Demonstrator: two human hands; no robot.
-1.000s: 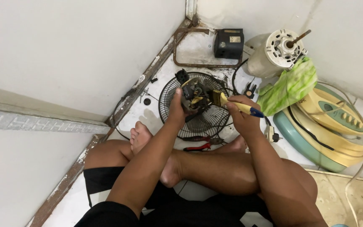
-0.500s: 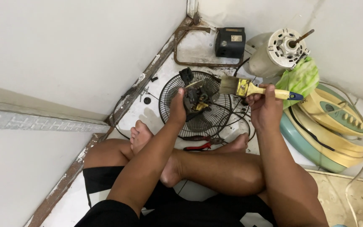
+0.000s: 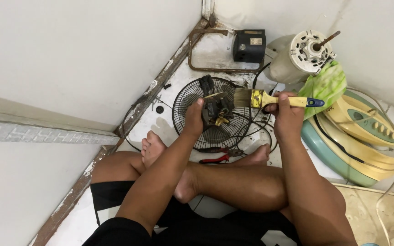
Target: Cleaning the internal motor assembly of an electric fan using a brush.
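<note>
I sit cross-legged on a white floor. My left hand (image 3: pixel 194 117) grips a small dark motor part (image 3: pixel 216 108) with coppery windings, held above a black wire fan guard (image 3: pixel 192 95). My right hand (image 3: pixel 284 114) holds a paintbrush (image 3: pixel 270 99) with a yellow and blue handle. The brush lies level, its bristles pointing left, just beside the motor part.
Red-handled pliers (image 3: pixel 215 158) lie on the floor by my feet. A white fan motor with a rusty shaft (image 3: pixel 303 52), a black box (image 3: pixel 249 45) and a rusty bracket (image 3: pixel 206 50) stand in the corner. A green cloth (image 3: pixel 327 86) and a yellow-green fan base (image 3: pixel 361 136) lie to the right.
My right hand drew the brush away from the motor part, out to the right, and turned it level. My left hand kept hold of the part.
</note>
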